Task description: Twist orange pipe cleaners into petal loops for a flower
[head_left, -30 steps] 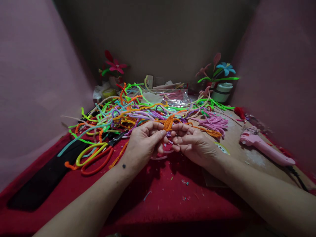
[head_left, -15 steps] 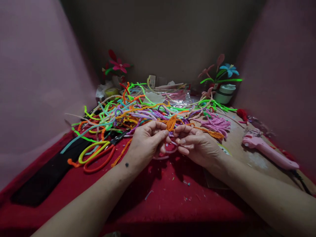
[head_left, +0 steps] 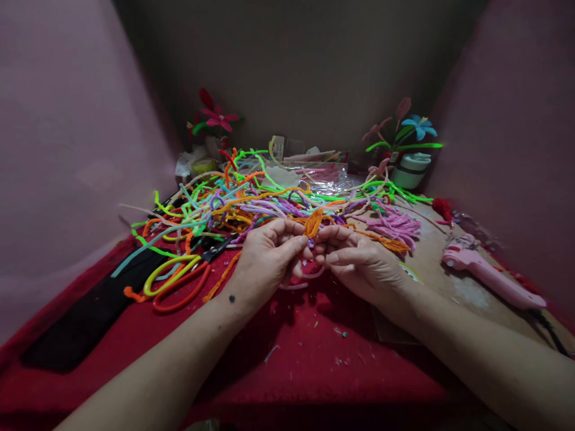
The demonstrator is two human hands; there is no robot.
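Observation:
Between my hands, an orange pipe-cleaner petal (head_left: pixel 313 223) of bent loops stands upright, its lower end hidden by fingers. My left hand (head_left: pixel 274 251) pinches that lower end between thumb and forefinger. Close against it on the right is my right hand (head_left: pixel 354 257), its fingers closed together beside the petal's base; what they grip is too small to make out. A pale pink pipe cleaner (head_left: pixel 314 273) curves just under the fingertips. Behind both hands spreads a tangled heap of coloured pipe cleaners (head_left: pixel 251 203).
Scissors with yellow and red handles (head_left: pixel 182 287) lie left, near a black strip (head_left: pixel 76 329). A pink glue gun (head_left: pixel 489 275) rests on a brown board (head_left: pixel 435 287) at right. Behind stand pipe-cleaner flowers (head_left: pixel 417 127) and a white pot (head_left: pixel 411 169). Scraps dot the red cloth (head_left: pixel 314 371).
My right fingers have drawn closer together, and the thumb has shifted slightly. My left hand keeps its pinch on the orange petal. The whole view has shifted very slightly.

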